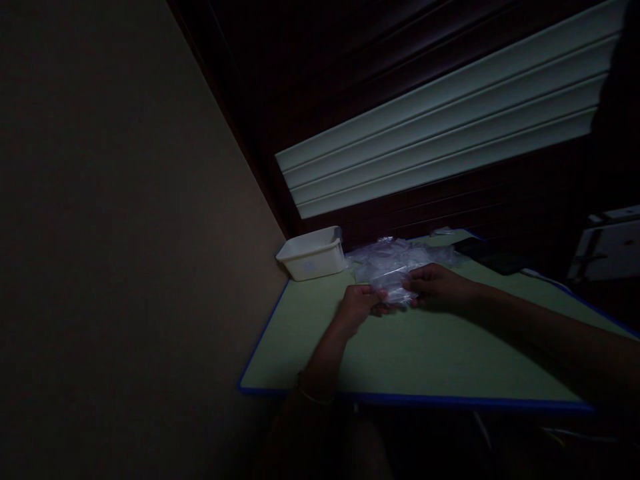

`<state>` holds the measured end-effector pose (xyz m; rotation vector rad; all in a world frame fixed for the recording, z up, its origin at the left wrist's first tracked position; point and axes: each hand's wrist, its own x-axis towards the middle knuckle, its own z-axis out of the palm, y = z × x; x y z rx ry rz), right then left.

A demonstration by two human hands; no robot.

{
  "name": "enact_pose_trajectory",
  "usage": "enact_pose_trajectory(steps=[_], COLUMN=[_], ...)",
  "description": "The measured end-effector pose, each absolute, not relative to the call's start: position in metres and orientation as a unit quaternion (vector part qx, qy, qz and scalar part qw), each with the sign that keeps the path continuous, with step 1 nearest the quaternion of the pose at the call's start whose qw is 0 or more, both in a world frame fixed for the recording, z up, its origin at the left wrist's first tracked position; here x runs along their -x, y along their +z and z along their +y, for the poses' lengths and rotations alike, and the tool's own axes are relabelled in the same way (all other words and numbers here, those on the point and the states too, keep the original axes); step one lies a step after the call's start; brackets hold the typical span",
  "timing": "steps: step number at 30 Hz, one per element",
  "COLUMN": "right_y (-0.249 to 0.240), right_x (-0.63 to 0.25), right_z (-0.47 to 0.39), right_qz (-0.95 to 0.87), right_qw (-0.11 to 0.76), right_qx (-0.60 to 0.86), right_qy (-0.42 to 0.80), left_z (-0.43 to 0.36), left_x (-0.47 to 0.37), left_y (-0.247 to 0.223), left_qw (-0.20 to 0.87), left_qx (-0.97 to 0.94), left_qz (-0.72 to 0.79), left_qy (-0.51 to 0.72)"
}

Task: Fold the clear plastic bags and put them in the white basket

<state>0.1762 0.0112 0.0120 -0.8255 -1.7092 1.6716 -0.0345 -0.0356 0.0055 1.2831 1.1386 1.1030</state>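
Left hand (357, 303) pinches one side of clear plastic bag (393, 285), thumb and fingers closed. Right hand (434, 287) pinches other side same way. Bag is between hands, over green table (425, 363) with blue edge. Pile of clear plastic (385, 252) lies just behind. White tub (315, 257) stands left of pile, near wall (175, 233). Room dim.

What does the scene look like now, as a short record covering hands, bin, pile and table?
left hand: grips clear plastic at its left side
right hand: grips the same plastic at its right side
pile: clear plastic, just beyond the hands
bin: white, upright, left of the pile
table: green top, blue edge
dark flat thing: right of the pile, too dim to identify
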Motion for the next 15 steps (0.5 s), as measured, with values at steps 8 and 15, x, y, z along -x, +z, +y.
enact_pose_trajectory(steps=[8,15], right_y=[0.0085,0.0084], right_x=[-0.1748,-0.1763], right_z=[0.0130,0.0141], right_qz=[-0.644,-0.637], right_qw=[0.310,0.316], right_qx=[0.315,0.312], right_qy=[0.624,0.630], left_z=[-0.0389,-0.0395], left_x=[0.0328,0.0327], left_y=[0.0086,0.0105], left_qw=[0.556,0.558], left_qx=[-0.521,-0.510], left_qz=[0.467,0.474], left_qy=[0.449,0.452])
